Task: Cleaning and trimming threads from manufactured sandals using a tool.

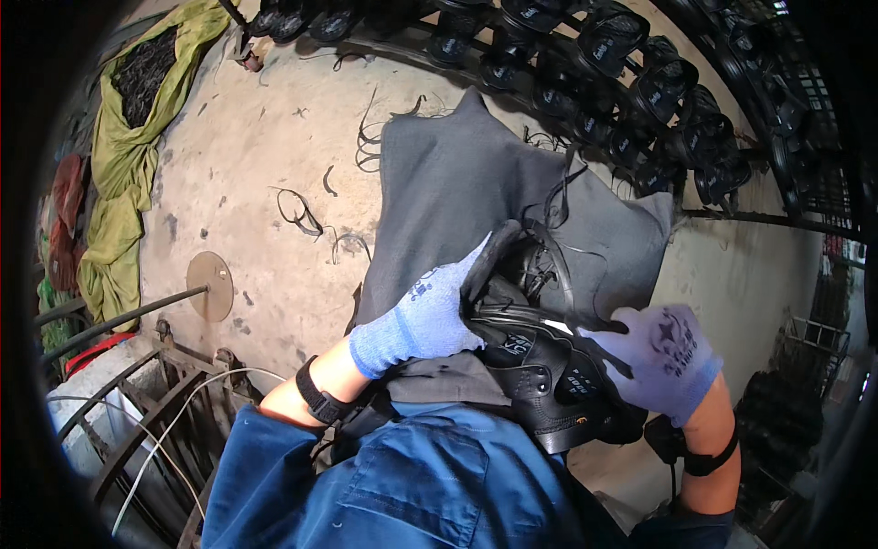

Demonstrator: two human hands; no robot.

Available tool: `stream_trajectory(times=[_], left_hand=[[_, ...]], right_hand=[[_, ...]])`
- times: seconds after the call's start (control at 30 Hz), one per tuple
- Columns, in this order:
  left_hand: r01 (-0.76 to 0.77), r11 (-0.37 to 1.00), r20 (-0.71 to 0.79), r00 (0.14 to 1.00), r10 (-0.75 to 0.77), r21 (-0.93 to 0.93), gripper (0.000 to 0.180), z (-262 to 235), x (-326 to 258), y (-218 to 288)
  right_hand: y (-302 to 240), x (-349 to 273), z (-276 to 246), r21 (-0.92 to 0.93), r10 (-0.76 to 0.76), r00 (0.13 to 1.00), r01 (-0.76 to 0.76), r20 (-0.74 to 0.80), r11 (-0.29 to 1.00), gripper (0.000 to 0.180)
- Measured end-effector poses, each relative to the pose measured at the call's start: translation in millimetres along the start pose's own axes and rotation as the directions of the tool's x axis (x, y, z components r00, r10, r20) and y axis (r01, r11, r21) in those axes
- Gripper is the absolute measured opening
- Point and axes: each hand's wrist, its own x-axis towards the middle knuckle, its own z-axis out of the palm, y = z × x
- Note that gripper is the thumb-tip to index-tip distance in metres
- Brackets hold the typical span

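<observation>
A black shoe (540,389) with pale lettering on its upper lies tilted over my lap, on a grey cloth (439,174). My left hand (430,306), in a pale blue glove, is closed round its left side. By the shoe's right side is my right hand (663,357), in a matching glove with dark fingers bent against the upper. A thin pale sliver shows between the hands; I cannot tell what it is or whether the right hand grips a tool. Black looped strips (558,197) lie on the cloth just beyond the shoe.
Racks of black shoes (608,46) curve along the top and right. Black strip scraps (300,212) litter the concrete floor (265,119). A yellow-green sack (119,183) of dark scraps stands far left. Nearer left are a round plate (209,285) on a rod and a metal frame (174,375).
</observation>
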Motion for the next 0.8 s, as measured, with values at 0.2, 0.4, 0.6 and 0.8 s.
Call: stream_trajectory(times=[0.2,0.4,0.6,0.8], left_hand=[[-0.061,0.998,-0.037,0.997,0.060,-0.020,0.108,-2.5,-5.6,0.6],[-0.026,1.000,0.044,0.999,0.027,-0.013,0.108,-0.1,-5.8,-0.4],[-0.041,0.998,0.026,0.999,0.042,-0.042,0.110,2.6,-5.6,-9.0],[-0.047,0.998,-0.011,0.999,0.048,0.052,0.106,0.1,-7.3,-10.0]], right_hand=[[5.9,29.8,-20.5,0.072,-0.171,0.976,0.162,0.137,0.984,0.021],[-11.6,25.1,-0.5,0.103,-0.104,0.993,0.098,0.051,0.990,0.021],[-25.3,35.6,-24.6,-0.034,-0.121,0.972,0.131,0.199,0.991,0.013],[-17.8,41.8,-7.4,0.045,-0.151,0.985,0.148,0.077,0.988,0.024]])
